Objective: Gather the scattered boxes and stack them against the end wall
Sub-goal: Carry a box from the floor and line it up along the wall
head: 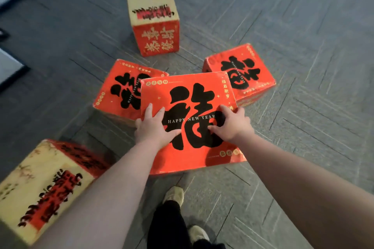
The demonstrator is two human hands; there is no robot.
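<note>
Both my palms are flat on the top of the red box (pixel 192 119) in the middle near me, left hand (pixel 153 127) and right hand (pixel 230 125) with fingers spread, pressing, not pinching. It sits between two more red boxes, left (pixel 119 89) and right (pixel 249 70). Cardboard, stiff, probably light, the printed face maybe slick, so I'd take the side edges, not the lid.

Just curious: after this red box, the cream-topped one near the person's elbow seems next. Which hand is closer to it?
Probably the left hand: the cream-topped box lies beside the left forearm, while the right hand would have to cross the red box.
</note>
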